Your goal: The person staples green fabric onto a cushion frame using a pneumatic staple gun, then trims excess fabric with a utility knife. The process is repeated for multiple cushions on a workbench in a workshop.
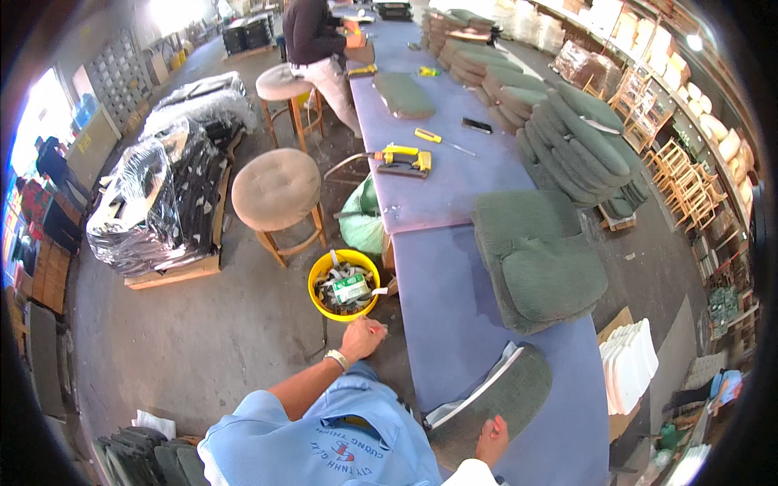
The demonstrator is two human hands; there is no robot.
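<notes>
My left hand (364, 339) hangs beside the table edge, just below a yellow bucket (314, 301) holding scraps and a green-and-white packet. Its fingers are curled closed; whether something small is in them is hidden. Over the blue-covered table (442, 300), my right hand (491, 442) is at a curved dark green cushion (510, 393), its fingers bent together and their contents unclear. A white strip (470, 390) runs along that cushion's far-left edge. Farther up the table lie stacked green cushion pieces (539, 259).
A yellow staple gun (405, 160) with a hose, a screwdriver (444, 142) and a phone (477, 125) lie on the table. Stools (276, 188) and a wrapped pallet (162, 202) stand left. Cushion stacks (575, 146) line the right edge. A person (312, 40) works at the far end.
</notes>
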